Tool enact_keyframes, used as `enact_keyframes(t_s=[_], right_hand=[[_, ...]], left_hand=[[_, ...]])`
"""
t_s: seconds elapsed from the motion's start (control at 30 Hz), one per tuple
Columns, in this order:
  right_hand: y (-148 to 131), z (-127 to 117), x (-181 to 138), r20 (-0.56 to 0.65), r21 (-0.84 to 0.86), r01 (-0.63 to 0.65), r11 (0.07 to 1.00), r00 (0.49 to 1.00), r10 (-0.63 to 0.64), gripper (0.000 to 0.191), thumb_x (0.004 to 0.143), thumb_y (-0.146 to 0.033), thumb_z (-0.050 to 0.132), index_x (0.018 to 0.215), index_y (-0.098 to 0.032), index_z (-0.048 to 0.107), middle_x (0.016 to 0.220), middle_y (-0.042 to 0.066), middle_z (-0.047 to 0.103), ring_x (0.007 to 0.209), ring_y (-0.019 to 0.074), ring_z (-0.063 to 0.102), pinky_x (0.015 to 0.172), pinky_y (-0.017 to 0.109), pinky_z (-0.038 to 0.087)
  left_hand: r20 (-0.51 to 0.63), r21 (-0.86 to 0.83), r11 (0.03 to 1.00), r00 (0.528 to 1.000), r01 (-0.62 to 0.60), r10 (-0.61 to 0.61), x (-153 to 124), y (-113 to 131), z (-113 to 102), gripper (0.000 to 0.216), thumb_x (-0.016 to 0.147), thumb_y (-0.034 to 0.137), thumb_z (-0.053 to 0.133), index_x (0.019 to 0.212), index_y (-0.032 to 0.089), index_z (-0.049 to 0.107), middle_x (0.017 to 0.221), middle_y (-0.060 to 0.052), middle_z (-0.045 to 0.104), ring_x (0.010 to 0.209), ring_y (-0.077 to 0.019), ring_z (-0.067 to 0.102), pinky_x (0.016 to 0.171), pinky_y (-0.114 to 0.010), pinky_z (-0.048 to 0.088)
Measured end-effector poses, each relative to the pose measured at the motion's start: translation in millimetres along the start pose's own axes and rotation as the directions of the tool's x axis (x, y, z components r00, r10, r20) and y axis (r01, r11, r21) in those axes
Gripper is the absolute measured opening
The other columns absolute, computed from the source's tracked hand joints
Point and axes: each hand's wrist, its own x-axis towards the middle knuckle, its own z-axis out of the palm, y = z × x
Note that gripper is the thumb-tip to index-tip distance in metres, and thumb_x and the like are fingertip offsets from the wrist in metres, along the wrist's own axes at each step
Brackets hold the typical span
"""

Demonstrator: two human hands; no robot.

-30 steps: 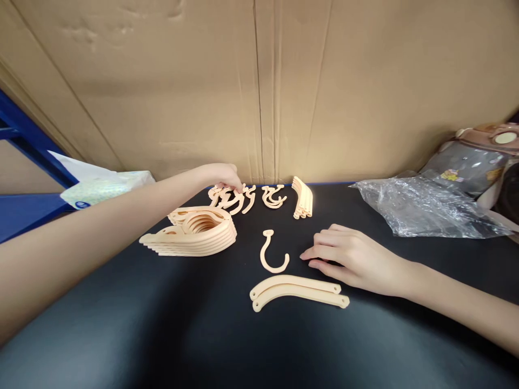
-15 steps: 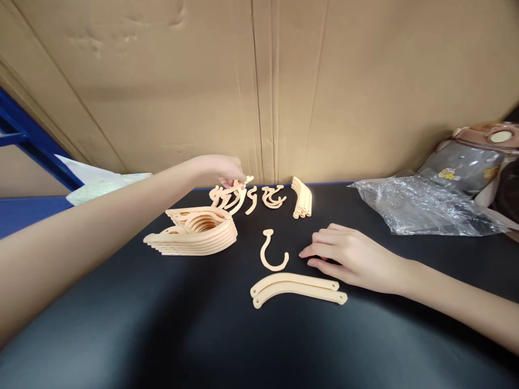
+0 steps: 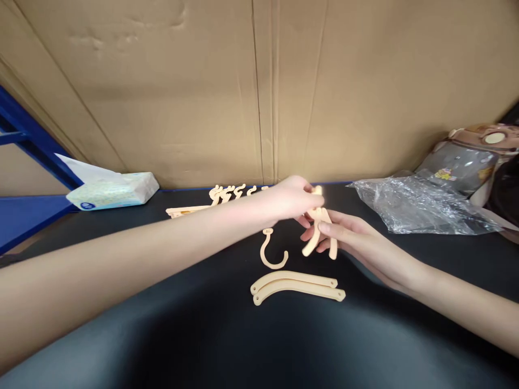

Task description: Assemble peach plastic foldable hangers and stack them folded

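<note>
Between my two hands is a forked, cream plastic hanger part (image 3: 312,244), its two prongs pointing down toward me. My left hand (image 3: 298,197) pinches its upper end. The fingers of my right hand (image 3: 351,232) close round its lower portion, thumb on the front. Just left of the right hand, a cream hanger hook (image 3: 272,265) lies flat on the black table. Nearer to me, two curved hanger arms (image 3: 300,286) lie side by side. My left forearm covers most of a hanger-part stack (image 3: 188,209) and part of the row of small hooked pieces (image 3: 239,190) behind it.
A tissue pack (image 3: 115,192) sits at the back left beside a blue metal frame (image 3: 30,138). On the right lie a crumpled clear plastic bag (image 3: 421,208) and a transparent container with a brown top (image 3: 466,159). Cardboard (image 3: 194,97) walls off the back.
My left hand has come from the rear cluster rightward to my right hand, bringing the forked part. My right hand has lifted off the table and closed on it.
</note>
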Motion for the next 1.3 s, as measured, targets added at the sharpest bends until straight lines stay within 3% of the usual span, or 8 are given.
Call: enact_keyframes(t_s=[0.2,0.33,0.47,0.6,0.83,0.97,1.1,1.3], right_hand=[[4.8,-4.0,2.3,-0.035,-0.018,-0.019,1.000,0.999,0.018,0.022,0.090,-0.039,0.058,0.092,-0.017,0.061,0.077,0.001,0.059,0.069,0.0136,0.055,0.068,0.029,0.044],[6.5,-9.4,4.7,-0.068,-0.071,0.009,0.997,0.998,-0.014,0.021,0.093,-0.035,0.050,0.097,-0.017,0.059,0.064,-0.004,0.048,0.060,0.0116,0.044,0.060,0.027,0.036],[7.1,-11.0,6.4,-0.064,-0.100,0.008,0.995,0.998,-0.015,0.022,0.092,-0.036,0.048,0.095,-0.017,0.058,0.062,-0.004,0.040,0.059,0.0121,0.042,0.058,0.027,0.037],[5.3,-9.4,6.3,-0.050,-0.113,-0.010,0.994,0.999,0.004,0.023,0.092,-0.041,0.050,0.087,-0.019,0.054,0.062,-0.005,0.036,0.060,0.0125,0.041,0.059,0.028,0.040],[3.8,-7.0,5.5,-0.024,-0.124,-0.008,0.992,1.000,0.005,0.029,0.093,-0.047,0.050,0.081,-0.020,0.051,0.061,-0.006,0.030,0.056,0.0115,0.035,0.058,0.027,0.042],[7.0,-8.8,5.7,-0.018,-0.212,-0.008,0.977,1.000,0.004,0.032,0.092,-0.049,0.052,0.081,-0.020,0.052,0.065,-0.005,0.036,0.057,0.0099,0.036,0.054,0.024,0.039],[12.0,-12.5,6.9,0.009,-0.331,0.014,0.944,1.000,-0.011,0.039,0.093,-0.054,0.047,0.088,-0.018,0.059,0.069,-0.003,0.041,0.060,0.0109,0.040,0.053,0.024,0.036],[15.0,-15.0,9.6,0.072,-0.458,0.039,0.888,0.997,-0.007,0.039,0.094,-0.053,0.045,0.077,-0.019,0.051,0.066,-0.004,0.037,0.059,0.0110,0.035,0.053,0.026,0.029]], left_hand=[[0.070,0.175,0.983,0.997,-0.049,0.037,-3.4,-9.6,-13.7,0.025,0.088,0.036,0.045,0.100,0.021,0.062,0.109,-0.003,0.070,0.101,-0.0186,0.065,0.073,-0.025,0.053],[0.096,0.474,0.879,0.990,0.045,-0.102,-5.1,-31.8,-51.1,0.035,0.082,0.041,0.053,0.103,0.018,0.068,0.118,-0.011,0.068,0.110,-0.0307,0.060,0.090,-0.036,0.045],[0.158,0.626,0.774,0.957,0.093,-0.243,-4.9,-57.1,-69.9,0.052,0.085,0.040,0.049,0.134,0.024,0.057,0.146,-0.005,0.051,0.134,-0.0285,0.044,0.108,-0.036,0.034],[0.125,0.702,0.695,0.933,0.158,-0.338,-6.0,-73.2,-72.4,0.064,0.091,0.047,0.041,0.148,0.021,0.039,0.157,-0.006,0.031,0.144,-0.0287,0.030,0.116,-0.041,0.023],[0.059,0.711,0.673,0.937,0.204,-0.346,-11.0,-73.9,-75.5,0.068,0.092,0.052,0.041,0.150,0.018,0.035,0.157,-0.009,0.030,0.143,-0.0312,0.032,0.114,-0.041,0.028],[-0.009,0.680,0.708,0.968,0.188,-0.249,-23.2,-59.7,-64.5,0.068,0.094,0.054,0.037,0.151,0.018,0.033,0.157,-0.009,0.032,0.142,-0.0305,0.035,0.113,-0.038,0.030],[-0.129,0.651,0.746,0.989,0.140,-0.073,-54.3,-45.9,-25.0,0.064,0.098,0.052,0.029,0.155,0.025,0.017,0.162,-0.001,0.020,0.147,-0.0255,0.024,0.119,-0.036,0.022],[-0.174,0.590,0.790,0.931,-0.163,0.322,-96.7,-59.4,32.6,0.050,0.101,0.045,0.030,0.145,0.024,0.040,0.152,-0.003,0.042,0.137,-0.0220,0.042,0.114,-0.033,0.036]])
